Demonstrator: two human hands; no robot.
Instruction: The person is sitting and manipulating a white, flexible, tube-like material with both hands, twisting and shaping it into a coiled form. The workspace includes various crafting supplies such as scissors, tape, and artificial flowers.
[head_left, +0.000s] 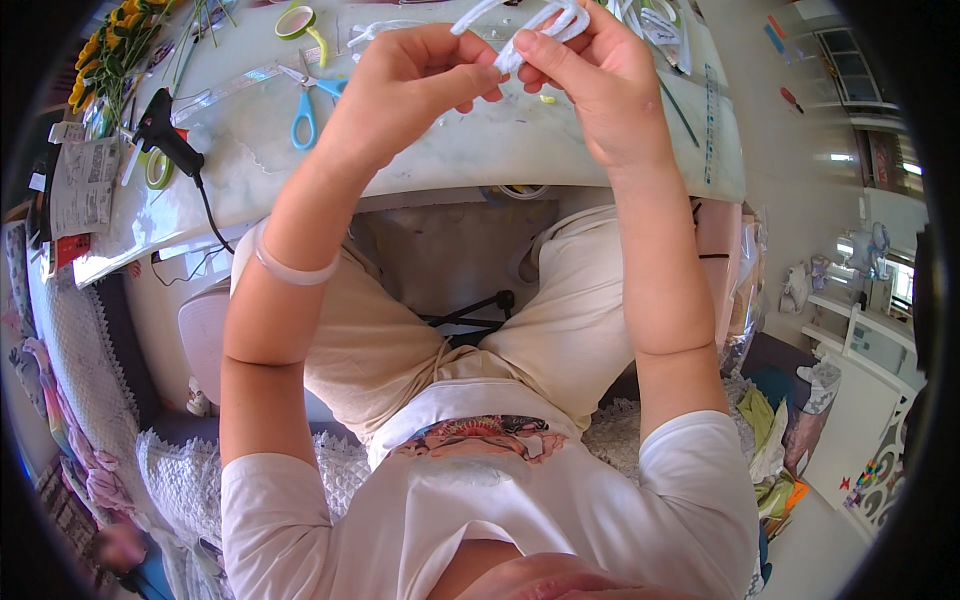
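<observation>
My right hand (611, 90) pinches a piece of bent white chenille stems (564, 22) between thumb and fingers, at the far edge of the view. The stems loop and curl upward, and their lower ends gather into a bunch. At this bunch my left hand (420, 90) pinches the lower end with thumb and forefinger. Both hands are raised over the marble-patterned table (480, 157). More white chenille stems (386, 28) lie behind my left hand. Blue-handled scissors (303, 124) lie partly open beside my left wrist.
A black glue gun (166, 135) with a cord lies at the left. Near it are a green tape roll (158, 169) and yellow artificial flowers (90, 67). Another green tape roll (294, 22) and a clear ruler (232, 90) lie farther back. A thin green stick (679, 112) lies at right.
</observation>
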